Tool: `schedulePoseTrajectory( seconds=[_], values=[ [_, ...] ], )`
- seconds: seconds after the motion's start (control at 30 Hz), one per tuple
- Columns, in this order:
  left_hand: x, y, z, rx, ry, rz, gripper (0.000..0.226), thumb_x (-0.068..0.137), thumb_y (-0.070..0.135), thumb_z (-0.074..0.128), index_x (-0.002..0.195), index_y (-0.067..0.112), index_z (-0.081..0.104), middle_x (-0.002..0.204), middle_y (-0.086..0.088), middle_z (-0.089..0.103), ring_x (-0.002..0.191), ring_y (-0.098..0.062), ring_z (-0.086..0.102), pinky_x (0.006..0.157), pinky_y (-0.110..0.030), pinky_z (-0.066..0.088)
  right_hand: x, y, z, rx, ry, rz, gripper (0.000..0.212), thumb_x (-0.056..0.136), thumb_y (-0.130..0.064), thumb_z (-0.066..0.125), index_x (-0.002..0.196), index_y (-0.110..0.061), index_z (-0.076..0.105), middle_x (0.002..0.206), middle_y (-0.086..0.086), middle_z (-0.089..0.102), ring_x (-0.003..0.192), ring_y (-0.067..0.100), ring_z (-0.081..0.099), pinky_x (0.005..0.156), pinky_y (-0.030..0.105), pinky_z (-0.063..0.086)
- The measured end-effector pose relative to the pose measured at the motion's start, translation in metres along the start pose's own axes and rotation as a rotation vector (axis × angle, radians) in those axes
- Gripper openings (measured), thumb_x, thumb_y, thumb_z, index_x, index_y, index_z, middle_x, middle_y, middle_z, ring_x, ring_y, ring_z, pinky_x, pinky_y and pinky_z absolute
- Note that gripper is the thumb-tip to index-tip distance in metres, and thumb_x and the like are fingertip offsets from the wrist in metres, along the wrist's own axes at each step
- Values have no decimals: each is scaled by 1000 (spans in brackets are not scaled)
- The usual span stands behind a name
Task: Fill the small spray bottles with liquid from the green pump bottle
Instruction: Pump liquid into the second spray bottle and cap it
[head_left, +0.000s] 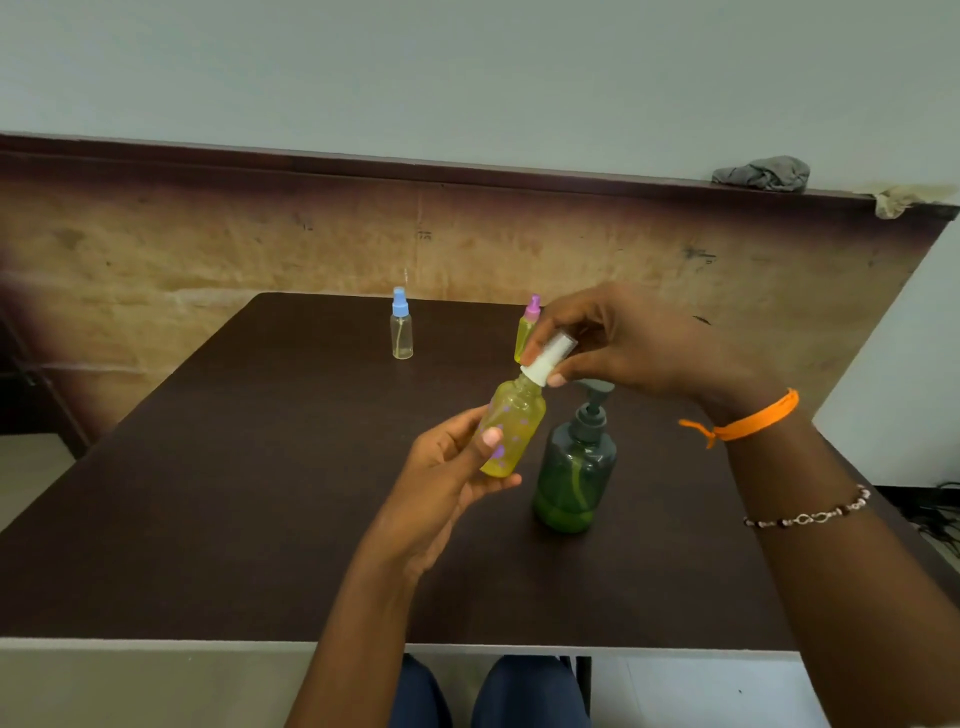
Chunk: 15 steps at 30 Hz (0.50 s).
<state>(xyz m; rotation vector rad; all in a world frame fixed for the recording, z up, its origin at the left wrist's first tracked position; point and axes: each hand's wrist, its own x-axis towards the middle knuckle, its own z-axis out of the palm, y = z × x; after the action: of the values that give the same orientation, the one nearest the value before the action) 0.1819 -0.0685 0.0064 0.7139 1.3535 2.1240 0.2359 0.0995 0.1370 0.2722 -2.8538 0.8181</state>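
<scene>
Nearby, green pump bottle (574, 467) fronts pink-capped bottle (525, 332).

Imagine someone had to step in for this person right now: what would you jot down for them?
Left hand grips the yellow spray bottle, tilted, above the table.
Right hand pinches its white spray cap at the neck.
Green pump bottle stands just right of it, liquid low.
Pink-capped bottle looks filled, capped.
Blue-capped bottle stands at the back, nearly empty.
Left: settle the white cap, then fill the blue-capped one.
</scene>
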Motion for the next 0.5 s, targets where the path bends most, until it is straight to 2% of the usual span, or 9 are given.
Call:
schedulePoseTrajectory(
  seconds=[0.13,0.23,0.3,0.37,0.4,0.5],
  values=[
    [0,2,-2,28,2,-1,33,75,23,57,108,17,63,96,3,71,88,-10,64,64,-23,54,4,-2,0,-53,-86,-17,31,72,4,73,88,-22,72,92,-2,71,87,14,67,82,42,53],
    [0,1,-1,44,33,29,36,74,21,60,109,18,62,97,6,71,86,-6,66,65,-23,55,7,0,0,-96,-90,40,19,75,-10,75,91,-20,74,88,8,73,83,22,67,78,47,53],
    [1,0,2,58,74,64,32,75,15,61,107,20,62,94,9,73,86,-5,67,66,-23,55,8,0,1,-115,-82,82,10,78,-21,73,88,-18,73,74,9,71,68,14,67,66,38,54],
    [3,-1,5,68,105,102,30,80,6,61,105,23,62,92,11,73,88,-6,67,67,-22,55,8,-2,2,-146,-78,115,17,83,-28,68,83,-12,71,61,1,66,51,3,59,56,24,48],
    [3,-1,6,71,113,114,31,81,4,60,105,23,62,93,11,73,88,-6,67,68,-22,55,8,-3,2,-156,-73,130,21,84,-32,66,82,-11,70,61,0,66,49,2,57,56,23,46],
    [5,0,9,57,116,119,31,82,3,59,105,24,62,92,11,73,89,-6,67,69,-22,55,7,-3,-4,-194,-60,123,21,80,-34,68,94,-18,69,83,-1,69,69,6,59,65,22,45]
  ],
)
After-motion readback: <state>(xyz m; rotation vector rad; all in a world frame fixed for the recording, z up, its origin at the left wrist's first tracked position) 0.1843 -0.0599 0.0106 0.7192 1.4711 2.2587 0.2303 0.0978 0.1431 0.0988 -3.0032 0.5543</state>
